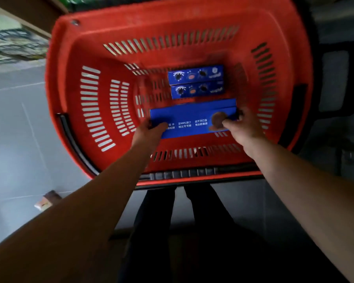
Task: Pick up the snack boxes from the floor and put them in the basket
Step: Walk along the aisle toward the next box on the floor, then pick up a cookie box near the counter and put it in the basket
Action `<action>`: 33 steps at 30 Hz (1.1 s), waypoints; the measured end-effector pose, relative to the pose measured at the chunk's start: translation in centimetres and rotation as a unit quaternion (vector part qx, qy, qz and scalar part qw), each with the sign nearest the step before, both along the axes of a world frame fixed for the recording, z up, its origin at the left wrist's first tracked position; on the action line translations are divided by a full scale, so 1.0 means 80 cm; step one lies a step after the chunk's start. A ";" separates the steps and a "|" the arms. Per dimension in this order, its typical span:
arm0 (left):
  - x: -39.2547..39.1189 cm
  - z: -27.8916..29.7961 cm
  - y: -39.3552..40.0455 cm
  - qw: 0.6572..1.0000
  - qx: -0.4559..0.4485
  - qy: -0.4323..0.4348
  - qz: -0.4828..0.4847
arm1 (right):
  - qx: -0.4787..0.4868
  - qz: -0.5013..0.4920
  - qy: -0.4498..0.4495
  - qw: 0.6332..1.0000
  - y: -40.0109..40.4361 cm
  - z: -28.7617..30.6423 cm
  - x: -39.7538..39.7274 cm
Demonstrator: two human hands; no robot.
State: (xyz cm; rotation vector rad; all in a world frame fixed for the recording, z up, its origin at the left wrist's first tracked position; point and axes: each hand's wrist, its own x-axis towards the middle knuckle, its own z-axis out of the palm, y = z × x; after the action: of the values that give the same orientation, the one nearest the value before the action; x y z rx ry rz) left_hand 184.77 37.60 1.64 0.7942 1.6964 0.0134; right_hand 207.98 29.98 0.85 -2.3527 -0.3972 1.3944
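Observation:
A red slotted plastic basket (pixel 94 50) fills the upper middle of the head view. Inside it, a long blue snack box (pixel 190 121) with white print and a cookie picture is held at both ends. My left hand (pixel 149 133) grips its left end and my right hand (pixel 241 127) grips its right end, low over the basket's near side. Two smaller blue snack boxes (pixel 195 75) (pixel 197 90) lie side by side on the basket's bottom, just beyond the held box.
Grey tiled floor (pixel 14 139) spreads to the left. A small brown and white snack box (pixel 47 201) lies on the floor at lower left, beside my left forearm. My dark trouser legs (pixel 155 221) stand below the basket's near rim. Dark objects sit to the right.

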 end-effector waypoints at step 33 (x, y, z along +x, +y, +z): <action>0.013 -0.022 0.013 0.995 -0.039 -0.085 -0.020 | -0.058 0.075 0.018 0.995 0.033 0.002 -0.051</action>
State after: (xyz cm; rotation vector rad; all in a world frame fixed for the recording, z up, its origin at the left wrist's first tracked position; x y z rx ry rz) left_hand 185.80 38.64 -0.16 0.7473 1.5115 -0.0115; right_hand 203.88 32.65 0.97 -2.4295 -0.5052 1.5640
